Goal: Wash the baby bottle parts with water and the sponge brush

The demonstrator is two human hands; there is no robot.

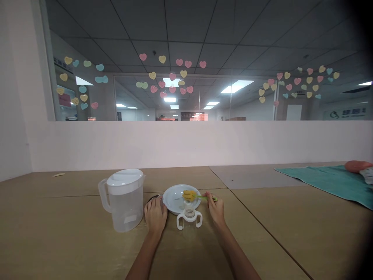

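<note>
A long window is set behind a white partition (186, 144), with pastel paper hearts (171, 77) stuck across the glass; a tan table (262, 221) is spread below it, and a teal towel (329, 182) is laid at its far right. A clear plastic pitcher (124, 206) with a white lid stands left of centre; a white plate (177, 198) lies just right of it, and a two-handled clear cup (189, 219) stands at the plate's near edge. A dark round object (153, 200) is partly covered by the left hand (155, 215), whose fingers are held together and curved over it; whether it is gripped cannot be told. A green-handled sponge brush (198, 196) is pinched by the right hand (215, 208) between thumb and fingers; the step in hand is judged to be this holding of the brush above the plate; its long axis lies nearly level across the view, with the yellow sponge head pointed toward the person's left.
</note>
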